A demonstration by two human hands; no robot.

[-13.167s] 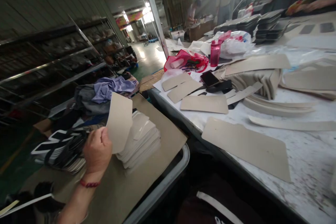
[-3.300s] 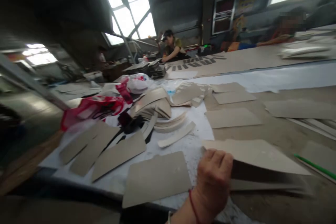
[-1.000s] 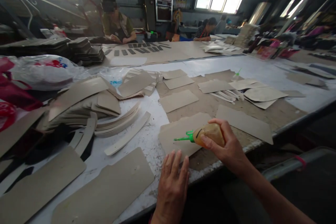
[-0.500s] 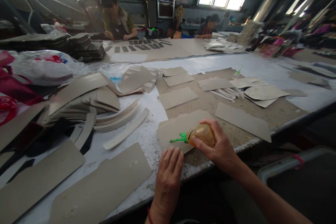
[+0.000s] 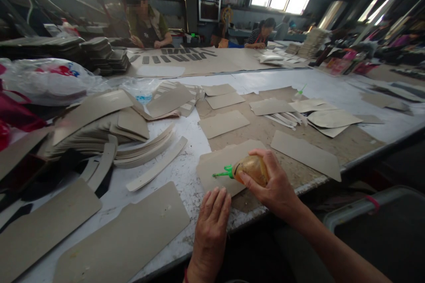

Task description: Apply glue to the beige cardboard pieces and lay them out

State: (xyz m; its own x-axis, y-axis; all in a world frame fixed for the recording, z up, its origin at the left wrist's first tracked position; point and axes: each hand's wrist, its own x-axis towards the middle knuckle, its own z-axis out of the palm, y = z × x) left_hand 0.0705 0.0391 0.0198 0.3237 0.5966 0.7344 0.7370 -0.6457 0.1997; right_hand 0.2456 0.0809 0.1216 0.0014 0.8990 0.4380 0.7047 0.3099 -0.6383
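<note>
My right hand [image 5: 274, 183] is wrapped round an amber squeeze glue bottle [image 5: 251, 170] with a green nozzle, tilted so that the tip points left. The tip is at or just above a grey-beige card piece [image 5: 212, 161] near the table's front edge; contact cannot be made out. My left hand [image 5: 212, 219] lies flat with its fingers stretched out, fingertips at the near edge of that card. It holds nothing. A larger card panel [image 5: 133, 234] lies left of my left hand, and another card strip [image 5: 305, 154] lies beyond my right hand.
Stacked curved card pieces [image 5: 99, 128] and a plastic bag [image 5: 49, 79] occupy the left side. More card pieces [image 5: 332, 118] and a second green-tipped bottle [image 5: 299, 93] lie farther right. A grey bin [image 5: 372, 212] stands below the table edge. Two people [image 5: 149, 22] sit across the table.
The whole view has shifted slightly. My right hand and the glue bottle remain over the same card, with the tip in nearly the same place. My left hand stays at the card's edge.
</note>
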